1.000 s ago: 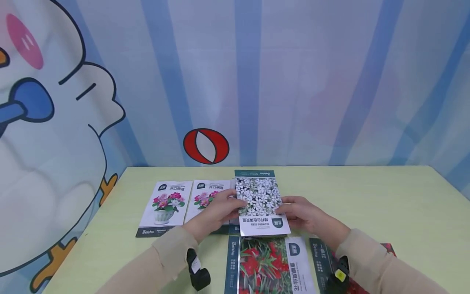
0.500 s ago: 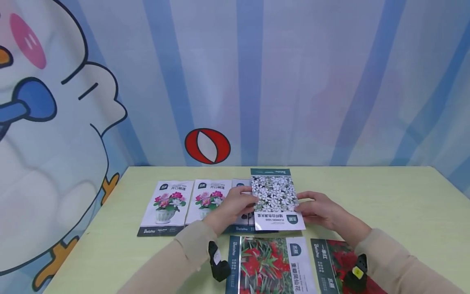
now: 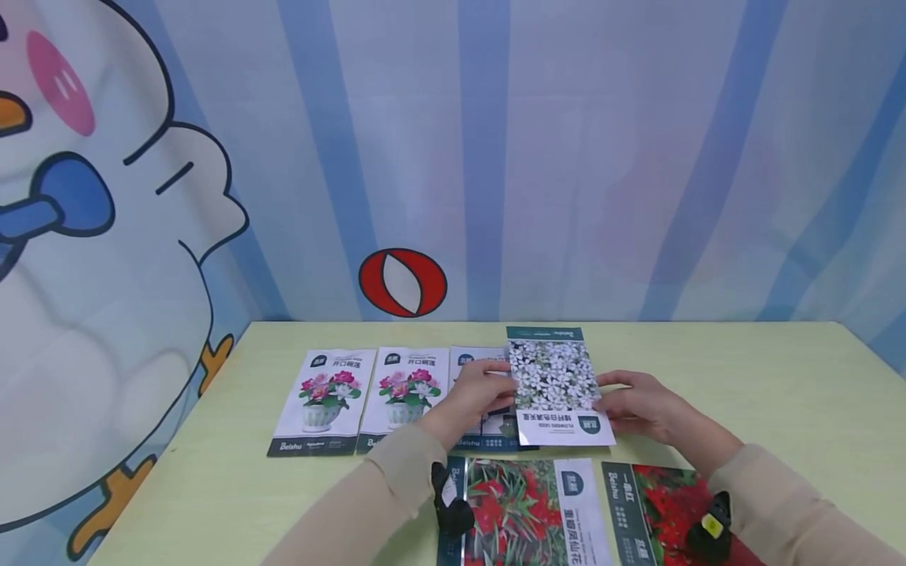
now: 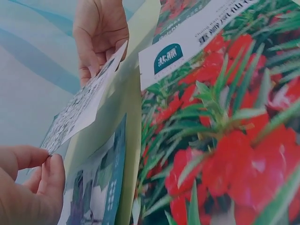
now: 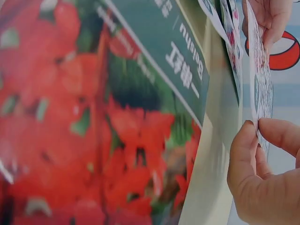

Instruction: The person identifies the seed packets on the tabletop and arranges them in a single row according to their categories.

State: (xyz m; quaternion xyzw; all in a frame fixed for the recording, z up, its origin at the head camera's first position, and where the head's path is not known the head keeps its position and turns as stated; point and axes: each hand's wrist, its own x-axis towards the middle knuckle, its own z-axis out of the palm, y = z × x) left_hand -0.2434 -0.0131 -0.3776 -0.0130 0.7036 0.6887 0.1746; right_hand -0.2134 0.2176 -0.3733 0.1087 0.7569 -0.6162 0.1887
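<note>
A seed packet printed with white flowers [image 3: 555, 373] is held between both hands, raised off the table. My left hand [image 3: 470, 402] pinches its left edge; in the left wrist view, thumb and fingertips meet at the packet's corner. The opposite edge is pinched by my right hand [image 3: 647, 410], thumb and forefinger closed on it in the right wrist view. Beneath and left of this packet lies a partly covered seed packet with a dark green band [image 3: 488, 442]. Left of that, two packets picturing pink flowers in a white pot [image 3: 318, 401] lie side by side.
Closer to me lie a large red-flower packet [image 3: 520, 511] and another red packet [image 3: 661, 503], partly under my right sleeve. The pale yellow table [image 3: 764, 385] ends at a blue striped backdrop [image 3: 566, 157] with a cartoon figure at left.
Both hands have carried the white-flower packet rightward, uncovering more of the dark-banded packet beneath. The packets lying on the table have kept their places.
</note>
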